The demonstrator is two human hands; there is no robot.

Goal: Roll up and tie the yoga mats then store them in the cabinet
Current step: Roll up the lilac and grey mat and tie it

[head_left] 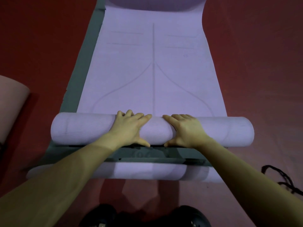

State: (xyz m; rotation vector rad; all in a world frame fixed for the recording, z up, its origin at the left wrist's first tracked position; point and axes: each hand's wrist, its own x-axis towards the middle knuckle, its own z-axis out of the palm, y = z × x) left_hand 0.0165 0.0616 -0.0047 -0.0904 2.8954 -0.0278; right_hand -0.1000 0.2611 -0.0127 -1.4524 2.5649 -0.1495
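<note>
A lilac yoga mat [152,71] with printed guide lines lies stretched away from me on a red floor. Its near end is wound into a thick roll [82,128] lying crosswise. My left hand [129,126] and my right hand [185,128] rest on top of the roll near its middle, fingers spread over the far side and thumbs on the near side. Under it lies a grey mat [85,66], showing along the left edge and in front of the roll. Another lilac rolled mat [139,172] lies crosswise closer to me, partly hidden by my forearms.
A black cord [285,181] lies on the red floor [262,63] at the right. A pale pink rolled object [11,102] sits at the left edge. My dark shoes [144,217] show at the bottom. The mat's far end curls up at the top.
</note>
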